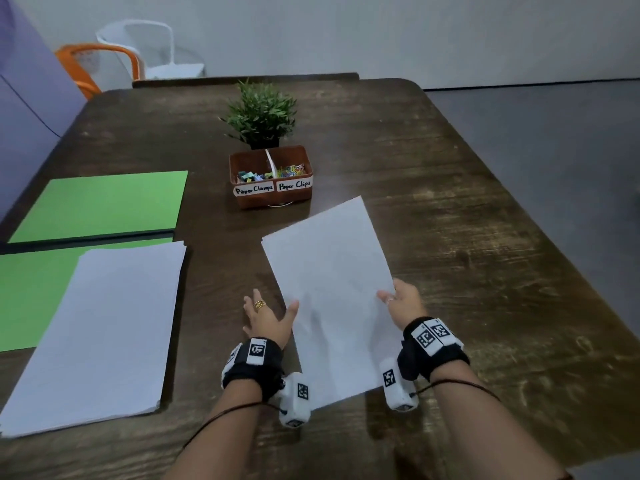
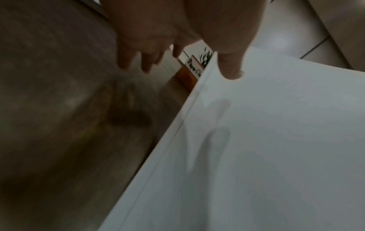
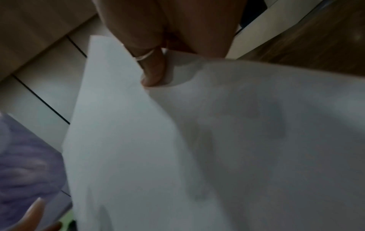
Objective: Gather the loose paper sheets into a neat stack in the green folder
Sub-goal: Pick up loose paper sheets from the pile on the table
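A thin bunch of white paper sheets (image 1: 332,292) is lifted off the brown table, tilted, between both hands. My left hand (image 1: 268,318) pinches its left edge, thumb (image 2: 231,68) on top, the other visible fingers (image 2: 136,61) spread beside the sheets. My right hand (image 1: 401,301) grips the right edge, its ringed thumb (image 3: 153,73) on top and the fingers hidden underneath. The green folder (image 1: 104,206) lies open at the left. A neat stack of white paper (image 1: 100,334) rests on its near half.
A brown box (image 1: 272,178) labelled for paper clamps and paper clips stands mid-table, with a small potted plant (image 1: 259,114) behind it. An orange chair (image 1: 93,64) and a white chair (image 1: 149,46) stand beyond the far edge. The table's right edge (image 1: 540,220) drops to grey floor.
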{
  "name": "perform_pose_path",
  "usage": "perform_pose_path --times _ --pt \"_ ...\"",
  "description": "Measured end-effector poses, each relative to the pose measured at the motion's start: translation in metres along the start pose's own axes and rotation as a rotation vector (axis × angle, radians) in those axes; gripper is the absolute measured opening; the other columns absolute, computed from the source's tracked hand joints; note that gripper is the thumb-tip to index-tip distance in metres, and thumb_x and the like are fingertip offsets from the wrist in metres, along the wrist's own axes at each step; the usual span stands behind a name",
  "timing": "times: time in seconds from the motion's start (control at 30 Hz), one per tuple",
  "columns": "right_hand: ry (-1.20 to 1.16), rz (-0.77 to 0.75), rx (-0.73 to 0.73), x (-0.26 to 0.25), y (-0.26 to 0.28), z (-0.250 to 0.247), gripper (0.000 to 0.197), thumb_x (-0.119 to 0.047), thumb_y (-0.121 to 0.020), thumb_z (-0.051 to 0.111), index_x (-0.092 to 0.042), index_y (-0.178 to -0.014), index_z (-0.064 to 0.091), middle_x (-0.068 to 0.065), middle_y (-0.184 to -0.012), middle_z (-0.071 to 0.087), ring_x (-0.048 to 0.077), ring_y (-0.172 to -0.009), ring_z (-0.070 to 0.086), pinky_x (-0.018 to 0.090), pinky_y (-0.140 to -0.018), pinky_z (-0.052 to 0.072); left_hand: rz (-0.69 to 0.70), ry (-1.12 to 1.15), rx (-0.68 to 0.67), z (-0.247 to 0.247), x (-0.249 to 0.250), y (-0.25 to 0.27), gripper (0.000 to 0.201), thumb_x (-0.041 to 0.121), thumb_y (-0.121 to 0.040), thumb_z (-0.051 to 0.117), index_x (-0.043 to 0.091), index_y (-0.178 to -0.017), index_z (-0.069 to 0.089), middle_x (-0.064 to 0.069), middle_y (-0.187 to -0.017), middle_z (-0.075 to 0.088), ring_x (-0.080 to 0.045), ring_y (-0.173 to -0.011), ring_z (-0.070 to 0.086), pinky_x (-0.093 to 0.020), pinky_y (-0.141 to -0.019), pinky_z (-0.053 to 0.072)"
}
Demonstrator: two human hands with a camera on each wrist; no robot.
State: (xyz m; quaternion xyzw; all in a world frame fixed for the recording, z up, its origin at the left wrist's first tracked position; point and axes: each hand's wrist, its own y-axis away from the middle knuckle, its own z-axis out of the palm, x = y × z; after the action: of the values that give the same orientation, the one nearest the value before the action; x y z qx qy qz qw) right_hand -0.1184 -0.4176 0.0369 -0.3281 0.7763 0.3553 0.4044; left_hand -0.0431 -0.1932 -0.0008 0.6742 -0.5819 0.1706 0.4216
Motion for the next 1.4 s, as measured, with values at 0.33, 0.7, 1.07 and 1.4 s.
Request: perform_pose_path --times 0.33,0.7,1.07,1.4 --pt "-0.297 -0.212 -0.139 -0.089 0.011 -0.007 0.025 -0.001 -0.085 0.062 -0.007 -0.109 0.06 0.005 -0.101 0.068 0.009 -0.085 0.065 0.03 -0.087 0.052 0.31 0.572 0.112 -0.077 0.071 -0.01 0.022 0.014 -0.089 0.061 -0.003 -0.102 0.06 -0.002 -0.084 0.067 -0.017 -0.077 0.065 -0.011 -0.059 0.05" --pt "-0.079 -0.32 -0.283 -0.16 0.041 0.137 0.031 0.002 -0.086 0.057 -0.006 -0.116 0.055 -0.001 -0.105 0.06 0.012 -0.096 0.058 0.011 -0.076 0.046 0.254 0.176 0.654 -0.216 0.023 -0.014 0.033 0.013 -0.079 0.071 0.004 -0.11 0.061 -0.018 -0.102 0.067 -0.029 -0.093 0.062 -0.024 -0.075 0.038" --pt "0.226 -0.09 -0.416 -0.148 0.048 0.325 0.042 -0.01 -0.08 0.07 -0.004 -0.117 0.051 0.009 -0.12 0.062 0.023 -0.111 0.059 0.024 -0.089 0.046 -0.163 -0.215 0.378 -0.306 -0.121 -0.093 0.037 0.022 -0.082 0.07 -0.004 -0.108 0.062 -0.023 -0.107 0.065 -0.035 -0.101 0.06 -0.036 -0.087 0.046" --pt "0.287 -0.053 -0.304 -0.119 0.044 0.379 0.063 -0.018 -0.083 0.067 -0.007 -0.138 0.038 0.013 -0.145 0.03 0.024 -0.132 0.032 0.022 -0.103 0.028 -0.379 -0.361 0.241 -0.31 -0.161 -0.131 0.075 0.043 -0.081 0.067 0.0 -0.134 0.039 -0.023 -0.135 0.035 -0.041 -0.122 0.039 -0.045 -0.101 0.034"
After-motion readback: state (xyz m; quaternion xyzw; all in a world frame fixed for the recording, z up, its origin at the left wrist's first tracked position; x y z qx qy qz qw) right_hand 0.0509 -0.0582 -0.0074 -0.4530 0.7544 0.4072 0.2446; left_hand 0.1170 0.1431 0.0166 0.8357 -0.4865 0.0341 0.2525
